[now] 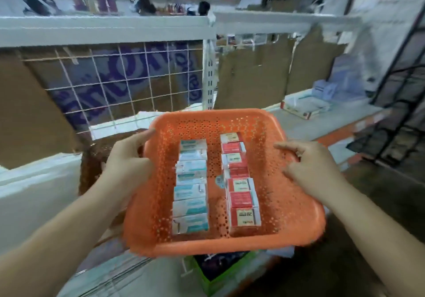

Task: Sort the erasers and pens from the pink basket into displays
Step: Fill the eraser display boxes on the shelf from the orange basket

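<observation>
Holding basket [299, 204]: person is carrying it in the air before a shelf [322, 122].
Left hand [128, 165]: is grasping the left rim, thumb on top.
Right hand [315, 170]: is grasping the right rim, fingers curling over.
Teal boxes [190, 186]: are lying in a row, basket's left half.
Red boxes [241, 181]: are lying in a row alongside, right half.

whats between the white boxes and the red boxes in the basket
Head view: a bare strip of the basket's perforated floor separates the white boxes from the red boxes, with only one small round sticker on it.
</observation>
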